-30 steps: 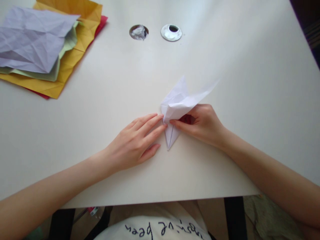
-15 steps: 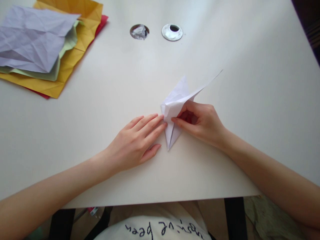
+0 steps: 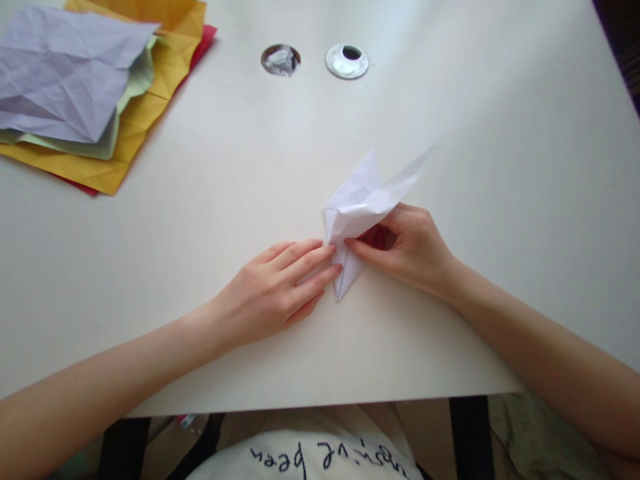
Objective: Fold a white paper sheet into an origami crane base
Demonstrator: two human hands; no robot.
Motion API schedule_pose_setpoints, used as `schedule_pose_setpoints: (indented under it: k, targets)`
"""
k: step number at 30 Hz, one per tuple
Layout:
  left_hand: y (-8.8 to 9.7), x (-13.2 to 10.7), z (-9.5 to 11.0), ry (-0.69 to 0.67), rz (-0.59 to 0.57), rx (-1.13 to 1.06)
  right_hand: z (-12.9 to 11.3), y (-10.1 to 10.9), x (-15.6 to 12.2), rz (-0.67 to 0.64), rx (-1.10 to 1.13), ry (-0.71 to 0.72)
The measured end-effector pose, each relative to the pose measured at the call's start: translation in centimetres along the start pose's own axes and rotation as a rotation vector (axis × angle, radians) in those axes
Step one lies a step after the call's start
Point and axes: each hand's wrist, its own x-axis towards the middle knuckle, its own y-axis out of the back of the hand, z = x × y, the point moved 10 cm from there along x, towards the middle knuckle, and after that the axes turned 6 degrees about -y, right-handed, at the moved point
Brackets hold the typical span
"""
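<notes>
A folded sheet of white paper (image 3: pixel 357 210) lies on the table in front of me, its lower end narrowing to a point toward me. One long flap of it stands up and leans to the upper right. My right hand (image 3: pixel 407 243) pinches the paper at its right side between thumb and fingers; the fingertips are partly hidden under the raised flap. Flat on the table, my left hand (image 3: pixel 280 283) has its fingers stretched out, and its fingertips press on the paper's lower left edge.
At the upper left lies a stack of creased sheets: a lilac sheet (image 3: pixel 60 73) over a pale green one (image 3: pixel 137 80), a yellow one (image 3: pixel 145 123) and a red one (image 3: pixel 203 50). Two round table inserts (image 3: pixel 347 67) sit at the back. The white table's (image 3: pixel 225 387) front edge is near my body.
My left fingers have slid slightly down and right along the paper's edge, and the thumb has tucked in. The raised flap has turned, showing more of its face. My right hand keeps its pinch.
</notes>
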Motion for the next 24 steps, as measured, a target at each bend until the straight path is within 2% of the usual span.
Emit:
schedule_pose_setpoints:
  k: [12, 24]
  targets:
    - [0.02, 0.05, 0.1, -0.006, -0.004, 0.023, 0.56, -0.14, 0.01, -0.018, -0.012, -0.076]
    - [-0.11, -0.09, 0.17, -0.008, -0.016, 0.008, 0.15, 0.1, 0.0, 0.004, -0.039, -0.048]
